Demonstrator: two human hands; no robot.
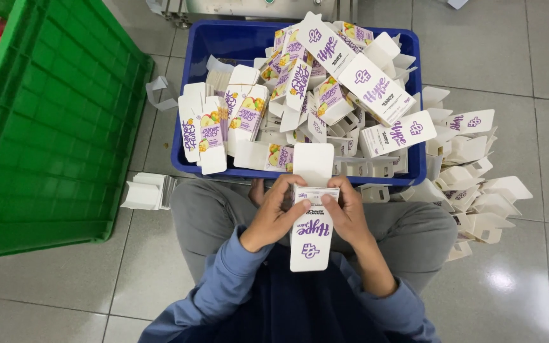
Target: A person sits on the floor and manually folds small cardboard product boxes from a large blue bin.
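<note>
Left hand (273, 216): clamped on the left edge of a white carton (311, 230) with purple lettering.
Right hand (345, 213): gripping the carton's right edge.
Carton: held over the lap, near side of the blue crate (217, 46).
Crate contents: heaped similar cartons.
Far left: green crate (46, 127).

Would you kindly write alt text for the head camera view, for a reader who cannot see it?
Seen from above, a seated person's left hand and right hand together hold a white cardboard carton with purple print, its top flap open. Ahead stands a blue plastic crate heaped with similar cartons; more folded white cartons lie on the grey tiled floor, with a green plastic crate at left.
</note>
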